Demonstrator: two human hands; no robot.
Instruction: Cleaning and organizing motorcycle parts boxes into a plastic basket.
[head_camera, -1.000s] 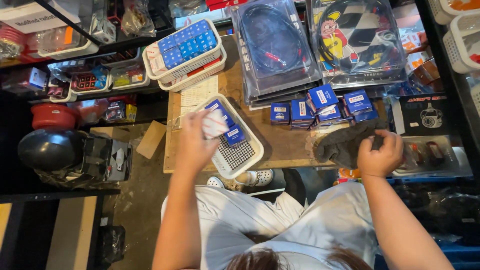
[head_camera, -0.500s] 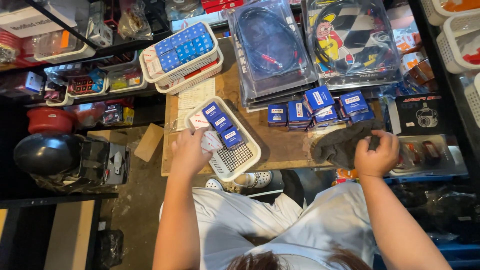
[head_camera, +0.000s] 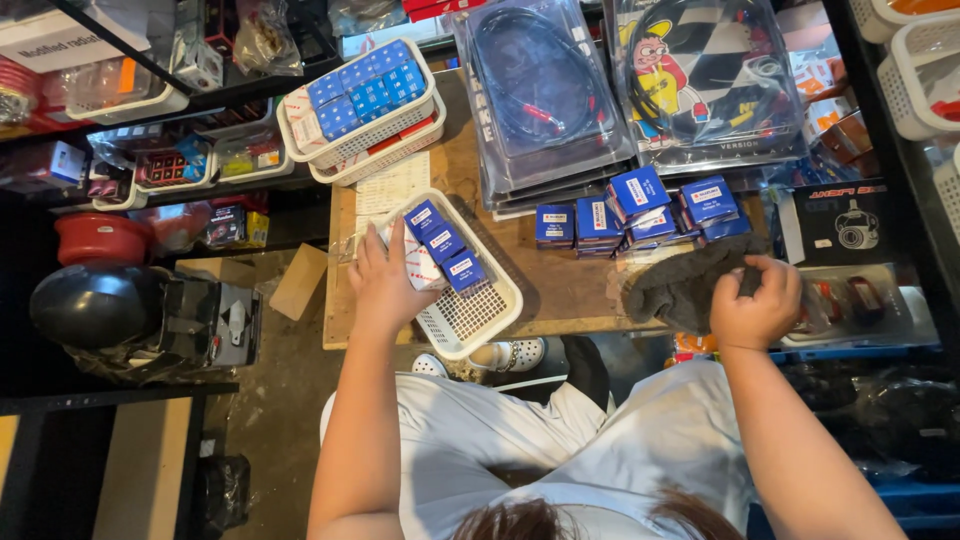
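Observation:
My left hand (head_camera: 385, 282) lies on a small white-sided box (head_camera: 420, 265) inside a white perforated basket (head_camera: 480, 318), pressing it beside three small blue boxes (head_camera: 445, 243) lined up there. My right hand (head_camera: 757, 305) is closed on a dark grey cloth (head_camera: 675, 287) at the front right of the wooden table (head_camera: 565, 290). A loose group of several more blue boxes (head_camera: 640, 208) sits on the table between my hands, further back.
A second white basket (head_camera: 365, 105) full of blue boxes stands at the back left, stacked on another. Clear blister packs holding cables (head_camera: 545, 95) lie behind. A black helmet (head_camera: 95, 305) and shelves of parts crowd the left; white baskets (head_camera: 915, 60) sit at right.
My left hand carried the white-sided box down into the basket and now rests flat on it. My right hand stayed on the cloth.

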